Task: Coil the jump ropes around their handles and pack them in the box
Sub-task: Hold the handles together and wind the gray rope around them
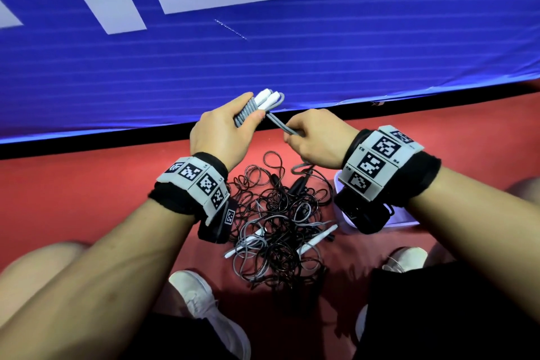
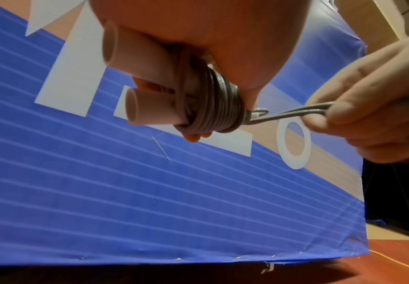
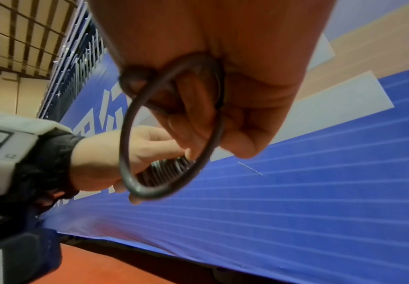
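The floor (image 1: 73, 184) is red and smooth, bordered at its far side by a black strip under a blue banner (image 1: 263, 61) with pale stripes and white shapes. Directly on the floor lies a tangled heap of jump ropes (image 1: 277, 228), black and grey cords looped over one another, with white handles (image 1: 318, 240) and a black handle (image 1: 298, 184) showing in it. Just right of the heap stands a pale box (image 1: 406, 218), partly hidden. A white shoe (image 1: 201, 301) rests on the floor nearer the camera, another (image 1: 406, 257) to the right.

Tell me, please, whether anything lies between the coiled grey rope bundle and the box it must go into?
Nothing visible blocks it, though the right hand and its wrist rig cover much of the box.
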The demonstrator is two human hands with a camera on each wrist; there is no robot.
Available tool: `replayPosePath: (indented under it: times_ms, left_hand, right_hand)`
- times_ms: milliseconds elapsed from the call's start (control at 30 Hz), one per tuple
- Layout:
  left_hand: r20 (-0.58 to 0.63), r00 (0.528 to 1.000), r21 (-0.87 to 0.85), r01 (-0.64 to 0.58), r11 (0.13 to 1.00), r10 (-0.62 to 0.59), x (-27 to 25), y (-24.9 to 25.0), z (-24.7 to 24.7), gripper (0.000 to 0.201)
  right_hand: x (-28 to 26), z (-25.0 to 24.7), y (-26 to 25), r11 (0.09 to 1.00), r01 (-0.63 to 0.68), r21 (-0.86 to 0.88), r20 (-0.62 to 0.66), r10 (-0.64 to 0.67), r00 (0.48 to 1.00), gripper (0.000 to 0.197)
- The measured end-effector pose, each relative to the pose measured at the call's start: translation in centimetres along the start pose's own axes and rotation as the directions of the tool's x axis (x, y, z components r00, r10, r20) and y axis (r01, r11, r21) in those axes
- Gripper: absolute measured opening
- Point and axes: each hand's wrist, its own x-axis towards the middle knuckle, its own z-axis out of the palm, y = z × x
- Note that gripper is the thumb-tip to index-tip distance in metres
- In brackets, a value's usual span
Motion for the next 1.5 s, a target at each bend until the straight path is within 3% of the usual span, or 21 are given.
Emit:
replayPosePath:
  times_ms: [133, 233, 433, 567, 733, 833, 933, 1033, 1167, 1233, 1333, 1400, 1500]
  left_hand:
    - [0.039, 0.999, 0.122, -0.003, 0.993, -0.001, 0.4, -0.5, -0.1, 0.051]
    - [0.156, 0.985, 0.268, -0.107, 0.957, 0.067, 0.3, -0.5, 0.3, 0.053]
    - [0.336, 0.925, 0.347, -0.297, 0.89, 0.178, -0.9, 0.8, 0.5, 0.034]
    - [0.372, 0.888, 0.319, -0.395, 0.862, 0.269, -1.9, 1.8, 0.1, 0.039]
    - [0.311, 0.915, 0.295, -0.351, 0.889, 0.258, -2.4, 2.6, -0.1, 0.051]
    - [0.254, 0.917, 0.212, -0.363, 0.907, 0.308, -2.4, 2.3, -0.2, 0.045]
    - [0.17, 0.939, -0.007, -0.304, 0.953, 0.3, -2.5, 2.2, -0.1, 0.046]
    - [0.093, 0.972, -0.196, -0.194, 0.961, 0.215, -2.5, 2.3, 0.1, 0.05]
    - [0.099, 0.984, -0.328, -0.108, 0.939, 0.148, -1.6, 1.9, 0.0, 0.059]
    - [0.073, 0.992, -0.417, -0.065, 0.907, 0.105, -1.0, 1.5, -0.1, 0.061]
    - [0.013, 0.998, -0.51, -0.04, 0.859, 0.054, -0.1, 1.5, -0.3, 0.057]
    - [-0.042, 0.999, -0.576, -0.028, 0.817, 0.005, 0.4, 1.3, -0.8, 0.045]
    - [-0.095, 0.994, -0.586, -0.019, 0.81, -0.045, 0.9, 0.7, -0.9, 0.033]
  right_hand:
    - [-0.9, -0.8, 0.0, 1.0, 0.011, -0.025, 0.034, -0.01, 0.999, 0.014]
    - [-1.1, -0.9, 0.2, 0.995, 0.09, -0.046, 0.028, -0.089, 0.996, 0.019]
    - [-0.4, -1.7, 0.2, 0.991, 0.122, -0.049, -0.127, -0.128, 0.984, 0.025]
    - [0.3, -2.1, 0.9, 0.994, 0.074, 0.084, -0.176, -0.058, 0.983, 0.025]
    - [0.4, -2.2, 0.9, 0.982, 0.051, 0.185, -0.168, -0.019, 0.986, 0.026]
    - [0.8, -3.0, 2.0, 0.93, 0.021, 0.367, -0.19, 0.053, 0.98, 0.019]
    - [1.1, -2.9, 2.6, 0.74, 0.02, 0.673, -0.147, 0.107, 0.983, 0.006]
    - [1.2, -1.9, 2.9, 0.65, 0.007, 0.76, -0.106, 0.114, 0.988, 0.01]
    - [1.5, -0.2, 2.9, 0.556, 0.018, 0.831, -0.059, 0.056, 0.997, 0.01]
    - [1.6, -0.1, 2.7, 0.577, 0.019, 0.816, -0.052, 0.04, 0.998, 0.011]
    - [1.5, -0.1, 2.3, 0.701, -0.006, 0.713, -0.031, 0.041, 0.999, 0.032]
    - [1.4, 0.2, 2.3, 0.786, -0.029, 0.617, -0.001, 0.037, 0.999, 0.028]
    - [1.1, 0.8, 2.3, 0.834, -0.044, 0.551, 0.021, 0.04, 0.999, 0.023]
